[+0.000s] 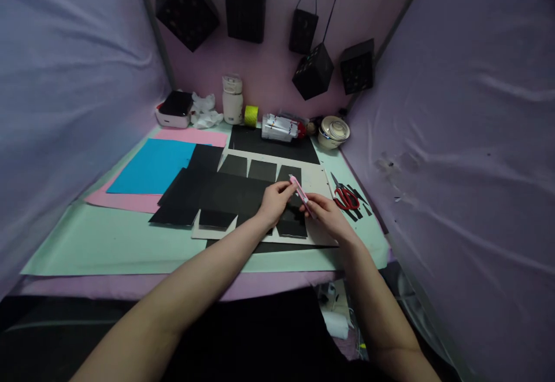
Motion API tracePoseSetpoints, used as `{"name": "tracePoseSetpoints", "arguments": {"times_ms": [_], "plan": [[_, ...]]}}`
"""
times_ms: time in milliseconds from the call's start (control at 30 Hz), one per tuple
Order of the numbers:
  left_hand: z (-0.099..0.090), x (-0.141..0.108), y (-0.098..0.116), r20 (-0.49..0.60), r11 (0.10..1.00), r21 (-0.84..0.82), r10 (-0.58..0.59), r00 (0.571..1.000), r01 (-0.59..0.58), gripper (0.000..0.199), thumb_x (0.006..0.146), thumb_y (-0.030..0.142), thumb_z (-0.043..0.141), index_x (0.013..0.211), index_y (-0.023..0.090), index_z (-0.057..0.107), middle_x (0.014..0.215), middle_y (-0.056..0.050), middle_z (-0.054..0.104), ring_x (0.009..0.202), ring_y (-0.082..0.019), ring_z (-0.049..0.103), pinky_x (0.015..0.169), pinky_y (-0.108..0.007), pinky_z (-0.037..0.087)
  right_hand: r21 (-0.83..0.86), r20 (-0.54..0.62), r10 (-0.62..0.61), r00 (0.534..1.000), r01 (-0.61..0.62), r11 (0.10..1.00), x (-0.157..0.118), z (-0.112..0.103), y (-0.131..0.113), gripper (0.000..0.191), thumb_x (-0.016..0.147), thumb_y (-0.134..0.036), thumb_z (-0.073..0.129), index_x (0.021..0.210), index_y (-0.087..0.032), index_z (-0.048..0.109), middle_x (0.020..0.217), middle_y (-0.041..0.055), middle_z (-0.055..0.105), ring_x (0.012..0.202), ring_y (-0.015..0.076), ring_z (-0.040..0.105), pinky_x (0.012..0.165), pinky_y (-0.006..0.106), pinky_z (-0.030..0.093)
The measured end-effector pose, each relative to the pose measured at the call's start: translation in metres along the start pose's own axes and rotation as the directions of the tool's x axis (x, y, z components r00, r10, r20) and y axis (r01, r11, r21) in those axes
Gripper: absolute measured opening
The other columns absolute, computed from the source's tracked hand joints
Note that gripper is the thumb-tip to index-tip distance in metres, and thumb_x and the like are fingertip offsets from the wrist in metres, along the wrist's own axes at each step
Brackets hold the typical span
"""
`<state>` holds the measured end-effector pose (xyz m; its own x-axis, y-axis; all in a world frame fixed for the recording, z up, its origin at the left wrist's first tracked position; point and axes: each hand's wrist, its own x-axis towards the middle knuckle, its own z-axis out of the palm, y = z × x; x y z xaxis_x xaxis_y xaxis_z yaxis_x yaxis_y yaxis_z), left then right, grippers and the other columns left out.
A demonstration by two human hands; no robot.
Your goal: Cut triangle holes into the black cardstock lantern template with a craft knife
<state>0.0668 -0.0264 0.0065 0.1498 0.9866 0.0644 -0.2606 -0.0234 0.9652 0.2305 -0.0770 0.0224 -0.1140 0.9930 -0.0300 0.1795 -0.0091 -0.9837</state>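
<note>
A pink utility knife [300,190] slants between my hands above the black card. My left hand [276,201] pinches it near its upper tip. Lower down, the fingers of my right hand [328,215] are closed round its other end. Beneath both hands lies a large black card sheet [234,191] with flaps cut along its far and near edges. A pale grey board [318,180] shows under it, at the slits and on the right.
Red-handled scissors [347,198] and black offcuts lie at the right. Blue card [151,165] on pink sheets is at left. Along the back stand a white bottle [233,102], yellow tape [251,115] and bowls [333,132]. Black boxes [314,70] hang above.
</note>
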Motion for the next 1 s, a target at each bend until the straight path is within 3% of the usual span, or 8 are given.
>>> {"name": "tracePoseSetpoints", "arguments": {"times_ms": [133, 367, 433, 500, 567, 667, 800, 1000], "plan": [[0.002, -0.006, 0.001, 0.003, 0.993, 0.116, 0.029, 1.000, -0.029, 0.030, 0.075, 0.045, 0.069, 0.074, 0.015, 0.071, 0.064, 0.002, 0.058, 0.061, -0.012, 0.047, 0.059, -0.023, 0.035, -0.118, -0.121, -0.065, 0.991, 0.050, 0.992, 0.000, 0.003, 0.005, 0.030, 0.084, -0.045, 0.058, 0.096, -0.019, 0.067, 0.067, -0.0015, 0.059, 0.056, 0.0122, 0.047, 0.056, 0.026, 0.038], [-0.002, -0.003, 0.002, 0.134, 0.921, 0.368, 0.084, 0.987, -0.128, 0.029, 0.086, 0.041, 0.059, 0.085, 0.016, 0.072, 0.077, -0.003, 0.067, 0.075, -0.018, 0.061, 0.070, -0.027, 0.045, -0.255, -0.231, -0.118, 0.966, 0.057, 0.965, -0.002, -0.002, 0.010, 0.032, 0.087, -0.048, 0.052, 0.073, -0.020, 0.061, 0.061, -0.0014, 0.056, 0.059, 0.0144, 0.050, 0.059, 0.027, 0.039], [-0.005, -0.005, 0.004, 0.184, 0.795, 0.574, 0.107, 0.977, -0.195, 0.026, 0.088, 0.037, 0.060, 0.100, 0.017, 0.071, 0.095, -0.007, 0.070, 0.092, -0.022, 0.063, 0.083, -0.031, 0.047, -0.307, -0.241, -0.119, 0.963, 0.041, 0.951, -0.005, -0.012, 0.012, 0.032, 0.087, -0.050, 0.052, 0.080, -0.021, 0.063, 0.065, -0.0008, 0.058, 0.061, 0.0152, 0.051, 0.059, 0.027, 0.040], [-0.009, -0.010, 0.005, 0.233, 0.564, 0.786, 0.110, 0.966, -0.254, 0.041, 0.085, 0.036, 0.067, 0.121, 0.017, 0.063, 0.124, -0.013, 0.063, 0.120, -0.029, 0.054, 0.101, -0.039, 0.040, -0.388, -0.263, -0.139, 0.955, 0.027, 0.921, -0.008, -0.024, 0.016, 0.031, 0.083, -0.048, 0.058, 0.098, -0.021, 0.064, 0.074, 0.0001, 0.062, 0.064, 0.0165, 0.054, 0.060, 0.028, 0.041], [-0.014, -0.016, 0.007, 0.292, 0.333, 0.899, 0.026, 0.956, -0.284, 0.061, 0.081, 0.038, 0.072, 0.135, 0.017, 0.051, 0.146, -0.017, 0.046, 0.140, -0.033, 0.034, 0.112, -0.049, 0.025, -0.498, -0.274, -0.176, 0.946, 0.017, 0.867, -0.013, -0.034, 0.020, 0.037, 0.082, -0.044, 0.062, 0.111, -0.021, 0.062, 0.076, 0.0006, 0.062, 0.065, 0.0173, 0.054, 0.062, 0.029, 0.042], [-0.024, -0.022, 0.014, 0.384, 0.175, 0.918, -0.162, 0.909, -0.357, 0.063, 0.085, 0.042, 0.068, 0.139, 0.017, 0.047, 0.156, -0.017, 0.032, 0.146, -0.032, 0.021, 0.116, -0.054, 0.014, -0.615, -0.225, -0.219, 0.950, 0.035, 0.788, -0.021, -0.040, 0.026, 0.034, 0.086, -0.040, 0.056, 0.113, -0.021, 0.064, 0.084, 0.0040, 0.065, 0.071, 0.0191, 0.057, 0.067, 0.032, 0.044], [-0.036, -0.015, 0.028, 0.459, 0.154, 0.888, -0.242, 0.855, -0.433, 0.053, 0.085, 0.040, 0.069, 0.132, 0.022, 0.054, 0.152, -0.013, 0.039, 0.142, -0.032, 0.031, 0.113, -0.051, 0.022, -0.704, -0.151, -0.282, 0.948, 0.097, 0.704, -0.035, -0.037, 0.031, 0.030, 0.090, -0.039, 0.053, 0.110, -0.023, 0.068, 0.097, 0.0085, 0.065, 0.086, 0.0231, 0.060, 0.078, 0.035, 0.046], [-0.032, 0.000, 0.023, 0.366, 0.219, 0.914, -0.072, 0.928, -0.343, 0.023, 0.088, 0.021, 0.062, 0.110, 0.022, 0.070, 0.118, -0.008, 0.063, 0.112, -0.027, 0.052, 0.095, -0.038, 0.043, -0.736, -0.138, -0.279, 0.950, 0.090, 0.671, -0.046, -0.028, 0.037, 0.034, 0.092, -0.037, 0.050, 0.118, -0.023, 0.067, 0.095, 0.0086, 0.064, 0.087, 0.0240, 0.061, 0.077, 0.035, 0.046]]}}
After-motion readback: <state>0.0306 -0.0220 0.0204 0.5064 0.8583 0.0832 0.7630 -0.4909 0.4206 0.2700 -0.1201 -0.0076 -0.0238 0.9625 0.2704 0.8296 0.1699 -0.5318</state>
